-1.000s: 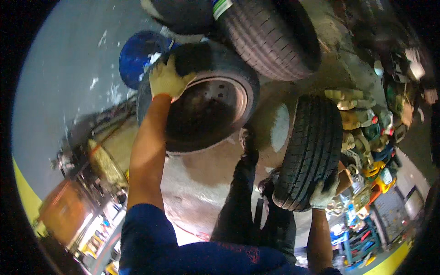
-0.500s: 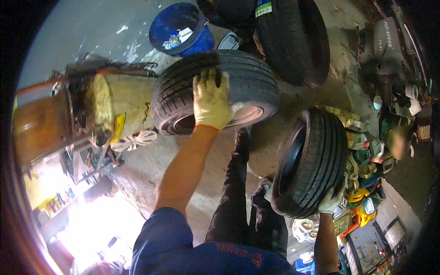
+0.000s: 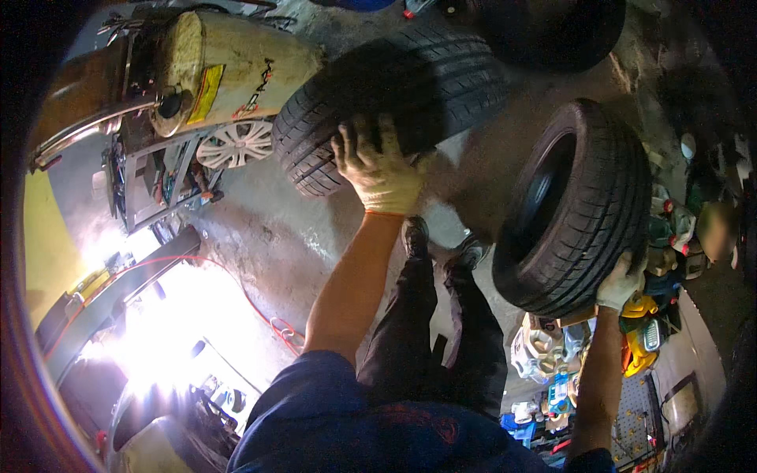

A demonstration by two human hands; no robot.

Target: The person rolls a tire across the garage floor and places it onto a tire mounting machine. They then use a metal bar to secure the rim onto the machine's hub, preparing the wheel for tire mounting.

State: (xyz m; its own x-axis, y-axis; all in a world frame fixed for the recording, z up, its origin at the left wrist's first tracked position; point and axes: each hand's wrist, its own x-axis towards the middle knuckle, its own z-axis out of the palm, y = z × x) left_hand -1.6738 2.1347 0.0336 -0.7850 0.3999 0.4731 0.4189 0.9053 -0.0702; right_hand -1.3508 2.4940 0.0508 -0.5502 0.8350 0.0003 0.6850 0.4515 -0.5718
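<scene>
Head view: left hand [image 3: 384, 169], gloved, is gripping the left tyre [image 3: 394, 98], fingers [image 3: 364, 142] spread over its tread above the floor [image 3: 268, 229]. Right hand [image 3: 620, 284] is cupping the upright right tyre [image 3: 579, 205] from below, fingers curled. A yellow machine [image 3: 213, 75] is standing left.

bare floor [image 3: 260, 236] between machine [image 3: 229, 67] and tyres [image 3: 394, 94]
</scene>
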